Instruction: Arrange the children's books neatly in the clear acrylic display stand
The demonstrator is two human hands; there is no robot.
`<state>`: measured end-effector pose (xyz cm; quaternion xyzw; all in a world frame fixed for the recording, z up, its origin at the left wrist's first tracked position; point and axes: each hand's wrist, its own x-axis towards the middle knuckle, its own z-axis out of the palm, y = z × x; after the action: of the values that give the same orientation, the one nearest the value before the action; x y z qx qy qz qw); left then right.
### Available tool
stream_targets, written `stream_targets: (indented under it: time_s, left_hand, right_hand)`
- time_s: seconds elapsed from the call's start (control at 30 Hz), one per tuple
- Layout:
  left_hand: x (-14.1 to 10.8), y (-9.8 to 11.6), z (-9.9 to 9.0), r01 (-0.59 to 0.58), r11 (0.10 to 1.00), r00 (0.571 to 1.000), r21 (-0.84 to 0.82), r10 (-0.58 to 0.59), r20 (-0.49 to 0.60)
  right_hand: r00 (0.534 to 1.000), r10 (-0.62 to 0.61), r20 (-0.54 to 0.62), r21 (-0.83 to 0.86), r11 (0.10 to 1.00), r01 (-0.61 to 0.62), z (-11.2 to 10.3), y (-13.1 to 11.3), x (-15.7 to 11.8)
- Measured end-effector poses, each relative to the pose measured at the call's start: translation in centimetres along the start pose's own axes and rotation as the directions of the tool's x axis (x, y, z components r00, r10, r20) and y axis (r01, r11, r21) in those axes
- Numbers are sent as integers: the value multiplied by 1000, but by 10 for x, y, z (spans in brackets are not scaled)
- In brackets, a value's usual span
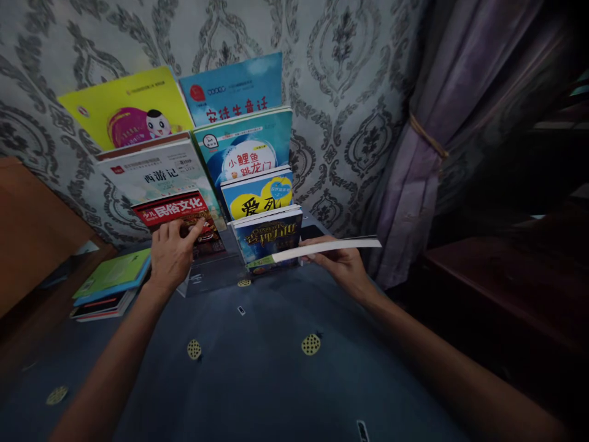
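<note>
Through the head camera I am reading "少儿民俗文化" on the red book [177, 205], "西游记" on the pale book [159, 172] behind it, and "小鲤鱼跳龙门" on the teal book [248, 141]. My left hand [173, 250] is bending over the red book; its fingers are touching the cover, but whether they are gripping I cannot tell. My right hand [343, 264], reaching inward, is grasping a thin book [329, 247] edge-on, before the dark blue book [276, 232].
</note>
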<state>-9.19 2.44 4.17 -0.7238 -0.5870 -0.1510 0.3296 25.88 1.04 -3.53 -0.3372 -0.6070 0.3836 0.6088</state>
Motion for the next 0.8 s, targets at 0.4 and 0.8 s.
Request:
stream_targets:
  time_s: [0.4,0.8]
  left_hand:
    - [0,4,0,-16,997,1000,80,14,25]
    - [-9,9,9,-101,993,994,64,103,-23]
  right_hand:
    - [1000,-2,-9,24,1000,2,0,0,-2]
    - [999,-39,13,-24,999,39,0,-2,-3]
